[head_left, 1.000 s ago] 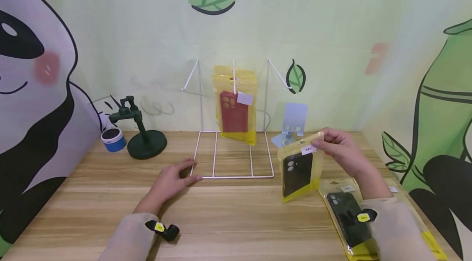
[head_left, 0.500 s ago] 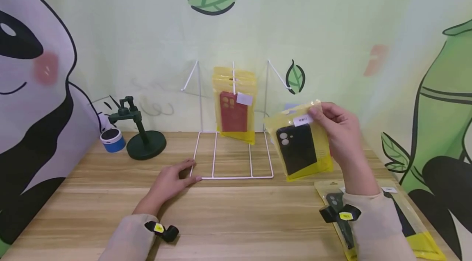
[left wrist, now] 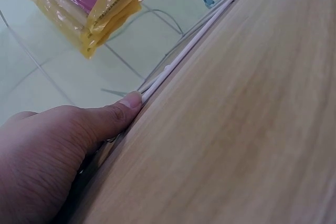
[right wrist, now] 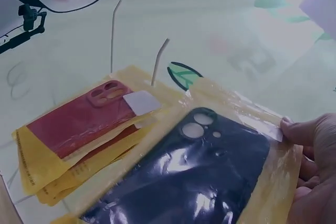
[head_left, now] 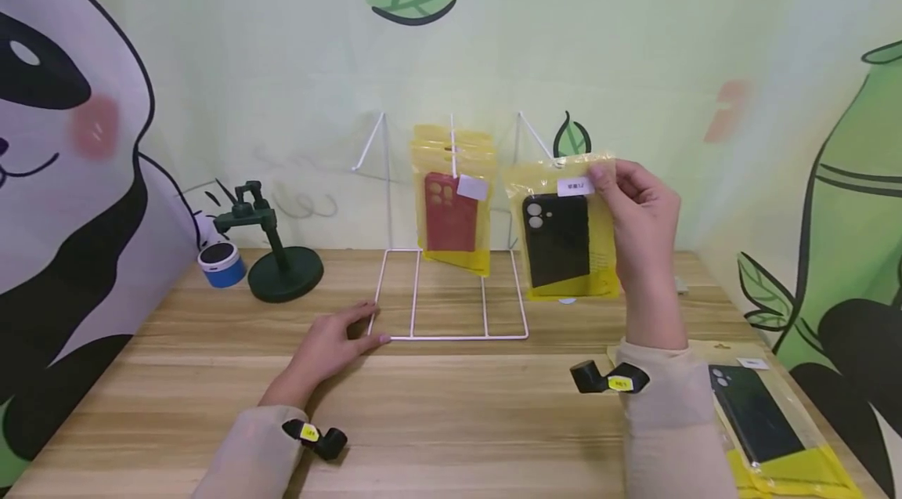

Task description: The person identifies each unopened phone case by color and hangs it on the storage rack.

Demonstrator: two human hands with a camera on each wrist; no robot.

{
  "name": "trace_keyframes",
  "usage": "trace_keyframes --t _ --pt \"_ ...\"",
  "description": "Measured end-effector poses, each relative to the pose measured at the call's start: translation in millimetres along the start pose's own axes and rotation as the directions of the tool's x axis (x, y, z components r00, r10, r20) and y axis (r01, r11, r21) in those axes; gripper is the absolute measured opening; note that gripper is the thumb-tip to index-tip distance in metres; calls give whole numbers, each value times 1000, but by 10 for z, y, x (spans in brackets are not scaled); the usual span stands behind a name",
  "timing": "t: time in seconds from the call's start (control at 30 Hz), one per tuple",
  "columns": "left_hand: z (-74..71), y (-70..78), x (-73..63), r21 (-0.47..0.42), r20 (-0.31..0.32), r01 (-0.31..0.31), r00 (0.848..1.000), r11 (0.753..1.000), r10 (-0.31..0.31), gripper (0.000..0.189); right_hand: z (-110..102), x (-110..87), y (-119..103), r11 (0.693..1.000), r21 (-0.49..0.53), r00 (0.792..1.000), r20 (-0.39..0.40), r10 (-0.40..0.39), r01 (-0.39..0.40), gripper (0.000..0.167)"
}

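Note:
My right hand [head_left: 644,225] pinches the upper right corner of a yellow clear-front pouch [head_left: 602,248] holding a black phone case [head_left: 557,240]. The pouch hangs upright in the air, its top edge overlapping the tip of the white wire rack's right hook [head_left: 535,135] in the head view. On the middle hook, yellow pouches with a red phone case [head_left: 451,213] in front hang one behind another. My left hand [head_left: 331,342] rests at the front left corner of the rack base [head_left: 458,338], thumb on the front wire and straight fingers at the side wire.
More pouches with a dark phone case [head_left: 757,413] lie at the table's right. A dark green stand [head_left: 285,272] and a blue-and-white round container [head_left: 221,264] stand at the back left. The rack's left hook [head_left: 369,140] is bare. A printed wall closes off the back.
My right hand has lifted the pouch with the black case up and turned it face-on, bringing it near the right hook. My left hand stays at the rack's corner.

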State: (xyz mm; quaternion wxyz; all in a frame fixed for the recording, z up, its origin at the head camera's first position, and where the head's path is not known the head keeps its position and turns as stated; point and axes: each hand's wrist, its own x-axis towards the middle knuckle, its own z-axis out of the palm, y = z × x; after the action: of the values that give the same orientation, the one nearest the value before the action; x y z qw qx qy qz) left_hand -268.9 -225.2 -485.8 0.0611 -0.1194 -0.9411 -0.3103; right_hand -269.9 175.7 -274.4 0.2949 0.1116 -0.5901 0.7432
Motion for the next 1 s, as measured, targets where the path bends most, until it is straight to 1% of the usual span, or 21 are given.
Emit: trace_keyframes --t 0.17,0.4,0.5,0.63,0.83,1.0 --pt "-26 -7 9 0 3 8 1000 1000 -8 65 9 47 97 998 -53 999 -40 22 -24 27" --pt "-42 1 5 -1 4 0 1000 1000 0 64 22 130 241 994 -100 998 -51 43 -48 30" --pt "-43 21 -6 -10 6 1 1000 1000 -1 64 29 186 298 990 -127 996 -61 59 -66 31" --pt "-57 25 -11 -17 4 2 1000 1000 -2 65 82 309 410 985 -151 995 -79 65 -77 33" --pt "-64 32 -4 -21 0 6 1000 1000 -6 65 176 487 552 987 -143 993 -104 60 -75 31" --pt "-54 -6 -27 -25 11 22 1000 999 -21 64 229 569 718 989 -127 992 -112 58 -72 29"
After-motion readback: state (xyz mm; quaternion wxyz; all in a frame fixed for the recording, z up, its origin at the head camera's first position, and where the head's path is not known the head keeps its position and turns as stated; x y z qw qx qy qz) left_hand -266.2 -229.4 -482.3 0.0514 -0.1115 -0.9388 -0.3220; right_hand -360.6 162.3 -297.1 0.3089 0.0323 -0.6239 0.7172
